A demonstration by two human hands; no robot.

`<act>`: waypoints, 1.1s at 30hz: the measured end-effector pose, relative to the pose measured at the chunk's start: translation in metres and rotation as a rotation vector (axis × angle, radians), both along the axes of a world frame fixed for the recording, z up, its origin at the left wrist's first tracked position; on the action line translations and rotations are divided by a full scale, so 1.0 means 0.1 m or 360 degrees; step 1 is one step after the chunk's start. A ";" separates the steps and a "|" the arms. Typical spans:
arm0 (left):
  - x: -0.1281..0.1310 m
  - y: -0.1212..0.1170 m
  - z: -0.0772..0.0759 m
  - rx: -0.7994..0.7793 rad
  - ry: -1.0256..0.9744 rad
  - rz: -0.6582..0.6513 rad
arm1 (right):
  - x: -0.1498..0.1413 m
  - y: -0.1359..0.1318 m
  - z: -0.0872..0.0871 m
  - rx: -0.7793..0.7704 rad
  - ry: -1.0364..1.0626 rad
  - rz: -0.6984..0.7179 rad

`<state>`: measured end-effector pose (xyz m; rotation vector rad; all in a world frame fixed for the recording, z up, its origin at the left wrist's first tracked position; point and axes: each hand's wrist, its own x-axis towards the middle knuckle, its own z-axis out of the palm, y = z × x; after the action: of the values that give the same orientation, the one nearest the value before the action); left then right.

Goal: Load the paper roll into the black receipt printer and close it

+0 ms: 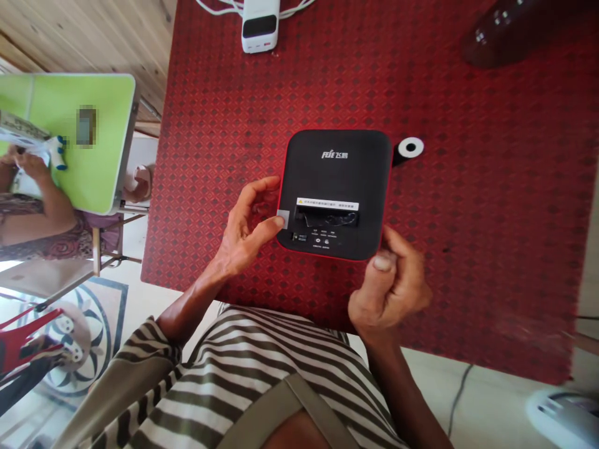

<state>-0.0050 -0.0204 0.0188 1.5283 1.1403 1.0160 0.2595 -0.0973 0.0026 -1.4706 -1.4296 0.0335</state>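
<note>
A black receipt printer [337,178] with a red rim and white lettering is between my hands, over the red patterned table. A white label runs above its dark paper slot, and small icons sit below the slot. My left hand [246,227] grips its left edge, the thumb pressing a small grey tab [283,219] there, the fingers along the side. My right hand [393,280] is closed at the lower right corner, its curled index finger against the edge and the thumb raised in front. Just right of the printer stands a white paper roll [410,148] with a black core.
A white power bank [260,31] with cables lies at the table's far edge. A dark bottle-like object [496,37] is at the far right. On the left, a person's hands [28,163] work over a green table [105,174]. A red stool [28,340] stands below.
</note>
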 end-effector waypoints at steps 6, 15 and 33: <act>0.09 -0.08 0.17 0.0000 0.0100 0.0111 | 0.01 0.00 0.00 0.0030 -0.0055 0.0094; 0.12 -0.10 0.20 -0.0076 -0.0060 0.0094 | 0.03 0.01 -0.10 -0.0102 0.0000 0.0215; 0.32 -0.17 0.19 -0.0310 -0.0312 0.0359 | 0.03 -0.02 -0.11 -0.0233 0.0102 0.0272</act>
<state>0.0267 -0.0370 0.0381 1.1394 1.2510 1.1416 0.2625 -0.0993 -0.0083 -1.4473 -1.5232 0.2944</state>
